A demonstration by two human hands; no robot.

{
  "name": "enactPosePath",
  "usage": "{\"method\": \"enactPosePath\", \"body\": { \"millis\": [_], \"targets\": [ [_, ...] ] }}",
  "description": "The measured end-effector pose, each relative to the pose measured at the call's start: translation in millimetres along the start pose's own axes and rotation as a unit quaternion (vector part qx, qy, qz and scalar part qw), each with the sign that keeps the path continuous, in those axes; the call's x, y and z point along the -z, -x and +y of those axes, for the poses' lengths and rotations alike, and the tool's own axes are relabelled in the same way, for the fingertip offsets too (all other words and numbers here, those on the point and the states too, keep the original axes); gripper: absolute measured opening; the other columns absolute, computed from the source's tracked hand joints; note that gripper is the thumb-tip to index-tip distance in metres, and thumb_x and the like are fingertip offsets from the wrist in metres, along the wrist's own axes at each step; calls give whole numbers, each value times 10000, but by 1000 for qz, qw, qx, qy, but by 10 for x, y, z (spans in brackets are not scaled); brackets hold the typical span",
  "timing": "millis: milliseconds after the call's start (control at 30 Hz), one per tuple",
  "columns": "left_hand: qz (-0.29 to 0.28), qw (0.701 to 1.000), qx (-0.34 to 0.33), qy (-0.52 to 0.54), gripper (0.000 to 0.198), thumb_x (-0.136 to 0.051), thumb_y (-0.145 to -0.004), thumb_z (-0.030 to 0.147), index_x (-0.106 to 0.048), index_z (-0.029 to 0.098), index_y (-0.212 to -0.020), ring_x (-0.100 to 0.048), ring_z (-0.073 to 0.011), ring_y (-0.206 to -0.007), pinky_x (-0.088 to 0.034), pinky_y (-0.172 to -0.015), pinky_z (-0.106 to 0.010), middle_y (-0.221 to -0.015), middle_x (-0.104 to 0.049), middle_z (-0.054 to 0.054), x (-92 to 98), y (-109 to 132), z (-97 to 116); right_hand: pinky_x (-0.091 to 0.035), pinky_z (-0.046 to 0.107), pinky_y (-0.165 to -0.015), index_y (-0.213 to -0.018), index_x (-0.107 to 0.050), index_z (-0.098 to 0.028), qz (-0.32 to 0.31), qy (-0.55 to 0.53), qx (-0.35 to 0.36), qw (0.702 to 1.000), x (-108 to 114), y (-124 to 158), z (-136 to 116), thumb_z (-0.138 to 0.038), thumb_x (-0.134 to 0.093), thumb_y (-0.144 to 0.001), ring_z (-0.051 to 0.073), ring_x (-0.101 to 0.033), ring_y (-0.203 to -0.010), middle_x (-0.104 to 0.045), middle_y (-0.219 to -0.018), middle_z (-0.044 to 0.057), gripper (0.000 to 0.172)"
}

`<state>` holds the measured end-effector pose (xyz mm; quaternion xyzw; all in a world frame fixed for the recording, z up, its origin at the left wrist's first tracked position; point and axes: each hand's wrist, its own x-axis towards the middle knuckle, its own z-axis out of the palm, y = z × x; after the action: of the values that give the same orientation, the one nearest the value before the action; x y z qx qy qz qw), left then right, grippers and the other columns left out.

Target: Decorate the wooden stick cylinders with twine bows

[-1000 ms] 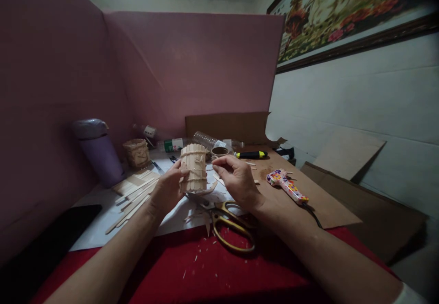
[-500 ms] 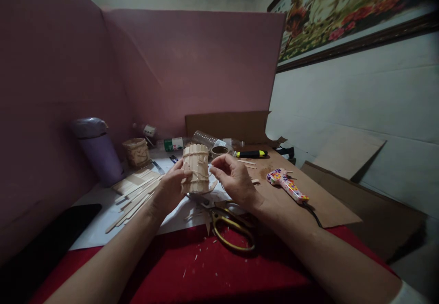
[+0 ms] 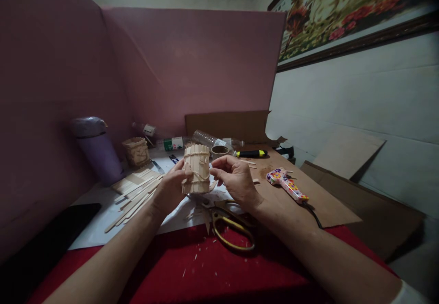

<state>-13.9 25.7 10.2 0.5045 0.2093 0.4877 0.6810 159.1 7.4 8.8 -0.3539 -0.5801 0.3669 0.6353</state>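
My left hand (image 3: 171,183) grips a small cup made of upright wooden craft sticks (image 3: 196,169) from its left side, with the thumb across its front. Thin cord or strips ring the cup near its top and lower down. At the cup's right side is my right hand (image 3: 238,178), its thumb and forefinger pinched together; whatever they hold is too small to make out. Below both hands lie gold-handled scissors (image 3: 233,233), partly over the red cloth (image 3: 192,267). Loose craft sticks (image 3: 137,199) are spread on white paper left of my left hand.
A floral glue gun (image 3: 288,185) with a black cord rests on cardboard (image 3: 318,203) at right. Behind are a yellow-black cutter (image 3: 252,153), a tape roll (image 3: 220,151) and plastic bottles (image 3: 209,139). A second stick cup (image 3: 136,152) and a purple tumbler (image 3: 99,153) stand at left.
The cup and both hands have shifted very slightly; the grip looks the same. Other things stay where they were.
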Motion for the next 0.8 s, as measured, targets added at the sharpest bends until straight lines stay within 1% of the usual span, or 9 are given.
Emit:
{"method": "enactPosePath", "body": {
  "millis": [133,233,300,400,467,567,667,800],
  "targets": [
    [5,1000,-5,2,597,-605,-739,141,-511,176,-1327,-678,-242,-882,-568,-714,-327,-1077,-707,-96,7,0,-1,-443,253,-501,-779,-678,-177,-7,2,11,1000,-10,13,29,-237,-689,-700,102,-521,-533,-613,-623,-19,100],
    [6,1000,-2,-8,562,-605,-749,160,-521,171,-1305,-671,-240,-878,-573,-727,-349,-1110,-691,-104,0,5,1,-432,256,-511,-814,-700,-177,-6,15,27,1000,-10,15,44,-243,-682,-718,107,-519,-554,-617,-637,-12,119],
    [6,1000,0,-15,546,-611,-746,171,-529,170,-1286,-667,-242,-874,-575,-731,-366,-1124,-683,-109,-5,7,0,-427,254,-510,-809,-688,-176,1,15,33,999,-10,18,39,-243,-681,-720,107,-518,-556,-613,-644,-13,111],
    [10,1000,5,-20,551,-626,-725,178,-537,176,-1269,-664,-238,-870,-572,-718,-354,-1108,-683,-102,-7,7,-4,-422,248,-511,-761,-633,-181,14,1,35,999,-12,19,21,-240,-690,-713,99,-513,-543,-600,-644,-26,95],
    [10,1000,7,-17,543,-634,-718,186,-544,180,-1254,-664,-241,-881,-569,-723,-351,-1104,-682,-100,-8,8,-6,-413,243,-508,-737,-607,-183,27,0,38,999,-10,13,15,-263,-692,-722,97,-507,-540,-586,-634,-30,118],
    [4,1000,10,-9,524,-641,-709,192,-554,179,-1225,-664,-256,-895,-568,-737,-378,-1102,-679,-105,-19,12,-9,-397,240,-504,-735,-604,-181,45,10,42,998,-4,-3,23,-303,-688,-740,98,-496,-549,-575,-633,-28,148],
    [9,1000,15,-7,497,-647,-697,188,-570,174,-1188,-667,-250,-869,-566,-702,-358,-1067,-690,-100,-37,18,-6,-393,239,-507,-728,-608,-177,35,8,45,998,-6,-8,40,-299,-683,-742,94,-486,-548,-575,-642,-27,144],
    [15,1000,16,-5,495,-646,-698,178,-576,171,-1188,-669,-226,-830,-556,-652,-304,-1036,-701,-86,-39,17,-4,-407,243,-522,-752,-631,-166,15,-5,25,1000,-21,14,53,-268,-668,-745,90,-482,-544,-585,-650,-23,109]
  ]
}}
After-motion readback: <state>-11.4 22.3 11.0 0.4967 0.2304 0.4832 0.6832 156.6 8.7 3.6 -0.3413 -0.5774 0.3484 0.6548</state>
